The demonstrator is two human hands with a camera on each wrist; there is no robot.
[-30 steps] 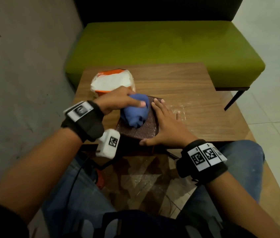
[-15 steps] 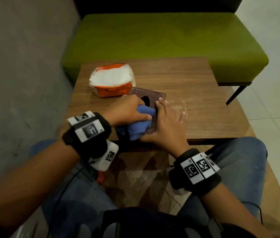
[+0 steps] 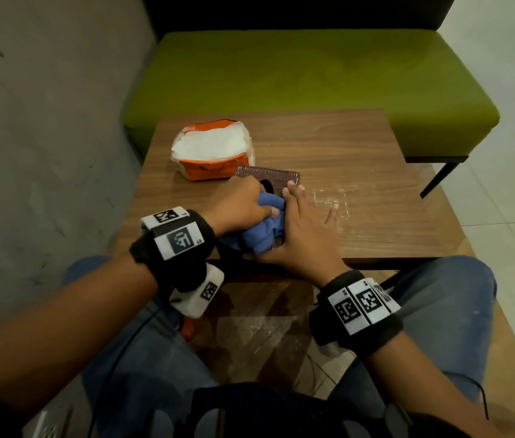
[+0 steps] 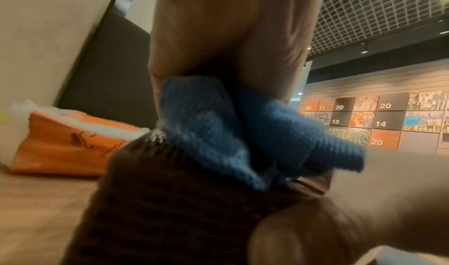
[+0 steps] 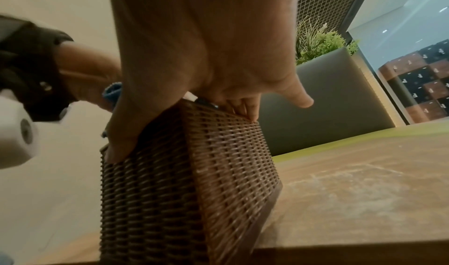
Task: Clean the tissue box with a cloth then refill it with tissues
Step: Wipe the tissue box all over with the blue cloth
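A brown woven tissue box (image 3: 276,180) (image 5: 213,173) stands near the front edge of the wooden table (image 3: 360,172), its top slot facing up. My left hand (image 3: 243,207) grips a bunched blue cloth (image 3: 262,232) (image 4: 218,127) and presses it on the box's top, near the front end. My right hand (image 3: 303,229) (image 5: 206,67) lies flat along the box's right edge with straight fingers, thumb down on the front side, steadying it. An orange pack of white tissues (image 3: 215,150) (image 4: 65,140) sits just behind the box on the left.
A green upholstered bench (image 3: 313,83) runs behind the table, with a grey wall (image 3: 44,137) close on the left. White dusty marks (image 3: 329,200) show on the tabletop right of the box. My knees in jeans are under the table's front edge.
My left hand has dragged the blue cloth back along the box's top toward the front edge, uncovering the slot. My right hand has stayed pressed on the box's right side.
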